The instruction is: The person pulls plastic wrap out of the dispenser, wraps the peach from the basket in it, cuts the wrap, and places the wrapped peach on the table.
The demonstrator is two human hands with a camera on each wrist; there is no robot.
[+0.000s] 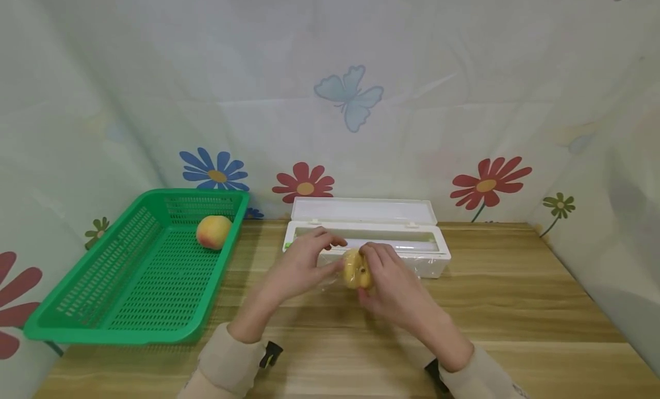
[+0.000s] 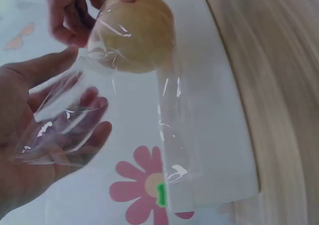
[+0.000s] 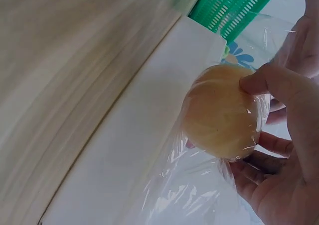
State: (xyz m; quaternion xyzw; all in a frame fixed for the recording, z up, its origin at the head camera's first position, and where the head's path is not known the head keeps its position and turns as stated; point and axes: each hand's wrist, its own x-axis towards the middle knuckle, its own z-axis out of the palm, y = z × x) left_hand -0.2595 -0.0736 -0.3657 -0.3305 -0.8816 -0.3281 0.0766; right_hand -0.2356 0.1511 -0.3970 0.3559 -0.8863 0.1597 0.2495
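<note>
My right hand (image 1: pixel 394 281) grips a yellow peach (image 1: pixel 353 268), thumb on one side and fingers around the other. Clear plastic wrap (image 3: pixel 184 195) covers part of the peach and trails toward the white wrap dispenser box (image 1: pixel 433 266). On the peach's left side is my left hand (image 1: pixel 306 261), its fingers spread and loosely bent. In the left wrist view, a loose flap of the wrap (image 2: pixel 65 120) lies across that left palm and fingers, and the thumb tip reaches close to the peach. The box's lid (image 1: pixel 363 210) stands raised, and a roll (image 1: pixel 381 245) shows inside.
A green plastic basket (image 1: pixel 203 321) stands on the left of the wooden table (image 1: pixel 515 307), with another peach (image 1: pixel 213 232) at its far right corner. A flowered cloth (image 1: pixel 247 61) hangs behind and at both sides. The dispenser sits near the table's back edge.
</note>
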